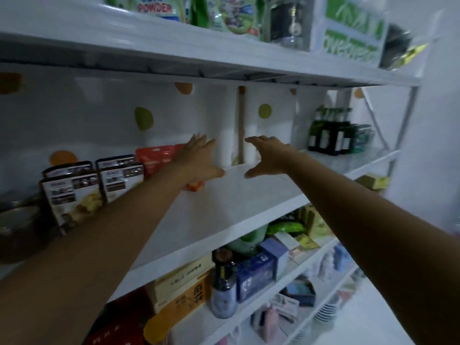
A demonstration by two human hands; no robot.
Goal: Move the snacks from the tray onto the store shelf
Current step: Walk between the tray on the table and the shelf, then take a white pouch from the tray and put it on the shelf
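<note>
Observed from beside the person: both bare arms are extended to the middle store shelf (236, 195), a white board with its centre section bare.

Left hand (199, 160): open, fingers straight and spread, pointing toward the back wall, thumb out to the right. It holds nothing. It lies in front of the right end of the orange-red snack packets (156, 158). Whether it touches them cannot be told. An orange corner shows just below the wrist.

Right hand (267, 158): open, fingers spread, thumb pointing left toward the other hand. It holds nothing and is over the shelf. Contact with the board cannot be told.

Between the two hands, at the back of the shelf, stand two white rolls (225, 148), upright against the spotted wall.

Snack location: the orange-red packets stand on this shelf, left of centre. Further left are four standing pouches (72, 192) in two rows, with dark bands and a food picture.

Other stock: dark green bottles (328, 135) at the right end of the same shelf; a soap powder bag (159, 6) on the shelf above; a blue box (254, 275) and a dark-capped bottle (222, 290) on the shelf below
</note>
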